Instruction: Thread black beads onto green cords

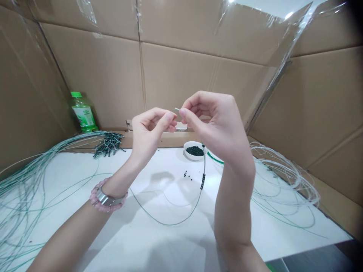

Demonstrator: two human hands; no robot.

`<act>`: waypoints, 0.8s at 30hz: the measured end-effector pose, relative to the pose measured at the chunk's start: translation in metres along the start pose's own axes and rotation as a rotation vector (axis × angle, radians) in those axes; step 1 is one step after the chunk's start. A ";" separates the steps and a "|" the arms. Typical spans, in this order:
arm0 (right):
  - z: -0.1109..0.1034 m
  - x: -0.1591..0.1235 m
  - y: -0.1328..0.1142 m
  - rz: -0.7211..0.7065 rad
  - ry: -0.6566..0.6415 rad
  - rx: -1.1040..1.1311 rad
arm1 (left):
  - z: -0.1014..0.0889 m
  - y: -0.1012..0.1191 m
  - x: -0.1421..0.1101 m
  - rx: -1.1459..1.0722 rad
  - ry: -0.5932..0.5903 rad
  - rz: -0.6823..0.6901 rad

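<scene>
My right hand (218,117) is raised above the table, thumb and forefinger pinched on a thin green cord (177,109) whose tip pokes out toward the left. From that hand the cord hangs down in a loop over the white table and carries a short row of black beads (202,181). Just left of the cord's tip, my left hand (150,124) holds its thumb and forefinger pressed together; anything between them is too small to make out. The two hands are close but apart. Below them, several loose black beads (185,173) lie on the table.
A white bowl (195,158) of black beads stands behind the loose ones. Bundled green cords (36,177) with beaded ends (109,145) spread at left, near a green-capped bottle (83,113). Pale cord coils (295,181) lie right. Cardboard walls (176,75) surround the table (136,241).
</scene>
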State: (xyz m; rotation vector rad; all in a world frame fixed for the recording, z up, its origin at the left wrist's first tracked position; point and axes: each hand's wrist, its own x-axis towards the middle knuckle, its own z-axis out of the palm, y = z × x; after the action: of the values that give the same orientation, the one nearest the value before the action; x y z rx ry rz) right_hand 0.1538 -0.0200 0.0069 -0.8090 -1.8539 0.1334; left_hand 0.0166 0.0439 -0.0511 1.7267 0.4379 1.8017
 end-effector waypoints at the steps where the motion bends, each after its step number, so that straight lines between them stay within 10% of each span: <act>1: -0.001 0.000 0.001 0.004 0.015 0.009 | -0.002 -0.011 0.000 0.045 -0.068 -0.035; 7: -0.003 -0.001 0.002 -0.022 0.111 0.051 | -0.003 -0.090 -0.037 0.416 -0.676 -0.236; 11: -0.003 -0.003 -0.001 -0.028 0.128 0.064 | 0.004 -0.117 -0.072 0.499 -0.883 -0.257; 24: -0.004 -0.005 -0.010 -0.040 0.112 0.070 | 0.015 -0.128 -0.093 0.491 -0.781 -0.311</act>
State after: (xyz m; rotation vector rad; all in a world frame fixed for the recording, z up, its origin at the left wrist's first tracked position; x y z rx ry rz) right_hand 0.1537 -0.0312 0.0092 -0.7167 -1.7494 0.1240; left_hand 0.0537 0.0817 -0.2004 2.3542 0.7817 0.7314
